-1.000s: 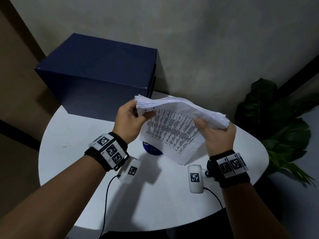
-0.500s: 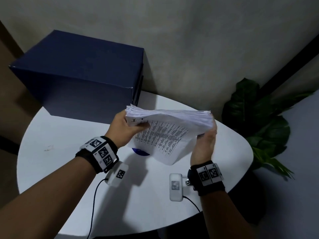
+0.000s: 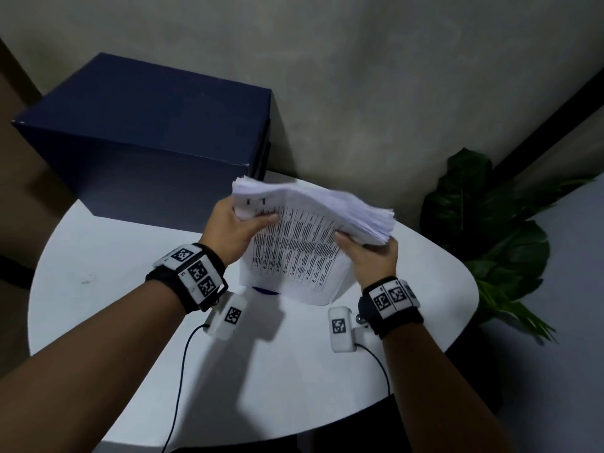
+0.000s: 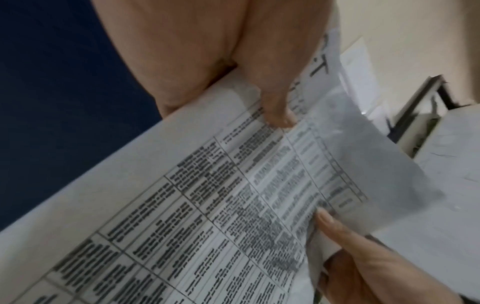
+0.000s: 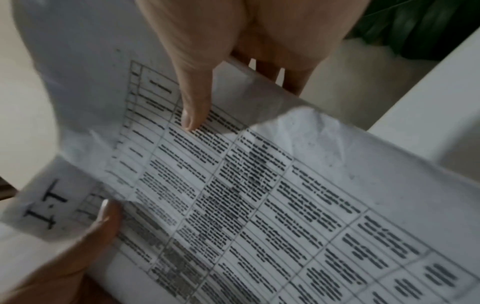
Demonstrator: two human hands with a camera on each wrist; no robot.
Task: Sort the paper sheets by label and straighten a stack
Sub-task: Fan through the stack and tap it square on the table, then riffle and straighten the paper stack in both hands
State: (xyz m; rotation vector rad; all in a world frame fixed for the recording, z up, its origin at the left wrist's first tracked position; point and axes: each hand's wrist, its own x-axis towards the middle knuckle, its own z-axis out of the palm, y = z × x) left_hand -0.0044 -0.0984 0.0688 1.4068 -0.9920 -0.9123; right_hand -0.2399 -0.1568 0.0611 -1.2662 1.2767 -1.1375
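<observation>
Above table (image 3: 130, 289): both hands (thumbs on top) grip paper stack (image 3: 327, 207).

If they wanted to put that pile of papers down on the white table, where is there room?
The near part of the table, between the forearms, is bare; so is the left side, in front of the blue box. The back left is crowded by the box. Both hands, left and right, hold the paper stack.
</observation>
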